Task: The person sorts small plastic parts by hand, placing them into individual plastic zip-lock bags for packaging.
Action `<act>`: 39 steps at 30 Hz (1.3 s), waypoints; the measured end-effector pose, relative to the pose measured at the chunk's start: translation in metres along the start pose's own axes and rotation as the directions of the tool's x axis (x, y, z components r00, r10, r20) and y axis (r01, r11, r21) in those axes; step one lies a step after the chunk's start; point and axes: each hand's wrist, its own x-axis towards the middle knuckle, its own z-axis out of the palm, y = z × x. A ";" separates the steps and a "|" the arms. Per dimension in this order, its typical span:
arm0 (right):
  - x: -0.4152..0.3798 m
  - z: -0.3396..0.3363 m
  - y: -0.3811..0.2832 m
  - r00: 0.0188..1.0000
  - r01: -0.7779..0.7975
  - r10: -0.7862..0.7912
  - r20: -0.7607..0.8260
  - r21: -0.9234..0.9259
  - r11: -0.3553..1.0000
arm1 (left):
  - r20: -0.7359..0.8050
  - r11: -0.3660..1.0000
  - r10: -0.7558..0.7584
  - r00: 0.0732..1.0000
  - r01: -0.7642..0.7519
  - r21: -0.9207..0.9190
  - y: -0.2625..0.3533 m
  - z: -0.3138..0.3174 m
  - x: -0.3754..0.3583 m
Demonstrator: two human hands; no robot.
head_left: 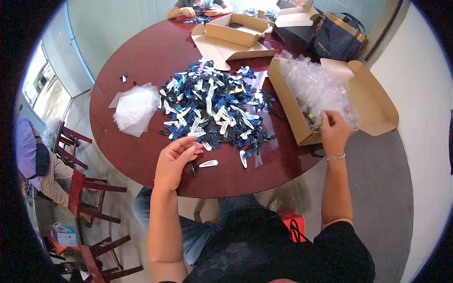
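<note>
My left hand (175, 161) is above the table's near edge, just in front of a big pile of snap hair clips (212, 106) in white, dark blue and black. Its fingers are loosely curled, with the thumb a little apart, and nothing shows between them. A loose white hair clip (208, 163) lies to its right. My right hand (336, 129) is over the near end of an open cardboard box (288, 104) of clear plastic bags (321, 85). Thumb and fingertips come together there; what they pinch, if anything, is too small to make out.
Flat clear bags (134, 111) lie left of the pile on the round dark red table (127, 59). Farther back are another cardboard box (236, 30) and a dark paper bag (337, 37). A person (200, 8) sits across; another (40, 160) is at left near wooden chairs (94, 200).
</note>
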 end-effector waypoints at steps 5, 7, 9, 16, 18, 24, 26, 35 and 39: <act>-0.006 0.001 -0.001 0.974 0.164 -0.120 0.191 -0.237 0.958 | 0.001 1.000 0.006 1.000 -0.006 0.003 -0.002 -0.001 0.001; -0.004 -0.005 -0.008 0.984 0.092 -0.054 0.168 -0.226 0.970 | 0.001 1.000 0.012 1.000 -0.012 0.009 -0.003 0.000 0.001; -0.001 -0.011 -0.016 0.985 0.153 -0.139 0.100 -0.137 0.979 | 0.008 1.000 0.009 1.000 -0.009 0.009 -0.001 0.000 0.001; -0.017 -0.002 -0.079 0.914 0.405 -0.402 -0.049 0.062 0.912 | 0.054 0.999 0.019 0.998 -0.021 0.032 -0.003 -0.001 0.002; -0.031 0.017 -0.101 0.869 0.456 -0.486 0.091 0.229 0.860 | 0.056 0.998 0.045 0.997 -0.048 0.051 -0.004 0.000 0.001; -0.087 0.073 -0.171 0.471 0.502 -0.834 0.287 0.690 0.521 | 0.034 0.997 0.078 0.996 -0.078 0.005 -0.009 -0.001 0.003; -0.096 0.080 -0.195 0.286 0.543 -0.937 0.199 0.772 0.329 | 0.033 0.996 0.081 0.996 -0.082 0.020 -0.012 -0.001 0.004; -0.071 0.118 -0.207 0.631 0.412 -0.768 0.115 0.788 0.457 | 0.075 0.524 0.701 0.709 -0.583 0.621 0.004 0.021 -0.054; -0.071 0.115 -0.199 0.672 0.277 -0.697 0.252 0.787 0.551 | 0.359 0.698 0.479 0.801 -0.596 0.397 -0.061 0.035 -0.132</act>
